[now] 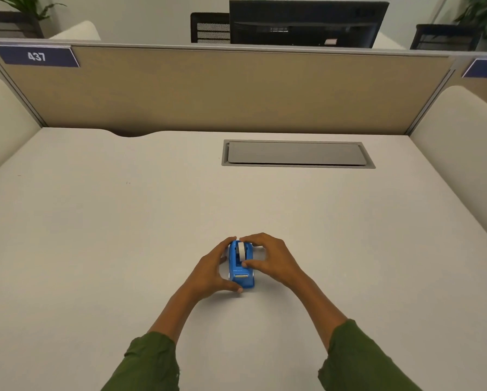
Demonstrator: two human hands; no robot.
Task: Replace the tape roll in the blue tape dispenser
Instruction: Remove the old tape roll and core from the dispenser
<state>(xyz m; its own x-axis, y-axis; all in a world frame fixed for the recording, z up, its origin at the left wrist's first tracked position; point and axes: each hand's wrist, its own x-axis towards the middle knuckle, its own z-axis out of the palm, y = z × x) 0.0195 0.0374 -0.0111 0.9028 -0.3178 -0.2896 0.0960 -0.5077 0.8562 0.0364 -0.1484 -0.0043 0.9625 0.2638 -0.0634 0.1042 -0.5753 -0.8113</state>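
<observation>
A small blue tape dispenser (241, 270) stands on the white desk (124, 235), its cutter end toward me. A white tape roll (240, 250) sits in its far end. My left hand (211, 270) wraps the dispenser's left side, thumb at the near corner and fingertips at the far end. My right hand (267, 256) covers the right side, index finger curled over the far end beside the roll and thumb resting on the blue body just behind the cutter.
A grey cable hatch (297, 153) is set in the desk at the back right. A tan partition (222, 88) closes the far edge, with cream side panels left and right. A monitor and chairs stand behind it.
</observation>
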